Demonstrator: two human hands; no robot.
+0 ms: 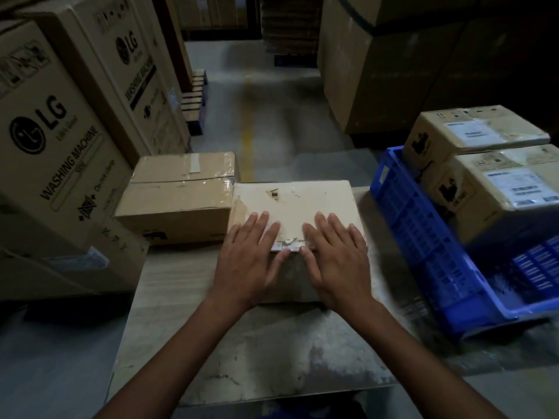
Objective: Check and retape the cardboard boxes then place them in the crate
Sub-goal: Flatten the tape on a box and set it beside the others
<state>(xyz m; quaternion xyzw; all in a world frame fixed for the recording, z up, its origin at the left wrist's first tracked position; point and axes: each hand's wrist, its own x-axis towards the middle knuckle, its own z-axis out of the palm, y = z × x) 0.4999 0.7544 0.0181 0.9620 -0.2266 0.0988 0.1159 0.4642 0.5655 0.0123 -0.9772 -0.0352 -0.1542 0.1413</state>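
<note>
- Cardboard box [302,201] sits mid-way across the grey table [211,343], pale top facing up. It has a torn, scuffed patch near the far edge and ragged scraps of tape at the near edge.
- From my end, my left hand [251,255] is flat and palm down on the near-left part of the box top. The fingers are straight and a little spread, gripping nothing, just laid on the cardboard.
- Same deal with my right hand [335,252] on the near-right part of the top: fingers straight, nothing held.
- Both thumbs point in toward each other at the near edge, with the torn tape scrap between them.
- A brown second box [181,195] sits right up against the left side of the one I'm on, set a bit further back. It's wrapped in shiny clear tape with a short pale strip on top.
- The blue crate [423,237] is just right of the table. Can't tell from this view what it's resting on.
- Two labelled boxes [508,189] are already in the crate's far end, one behind the other, white labels facing up.
- Big LG washing machine cartons [54,146] are stacked on the left, darker cartons [393,71] are at the back right, and a faded yellow floor line [248,122] runs between them.
</note>
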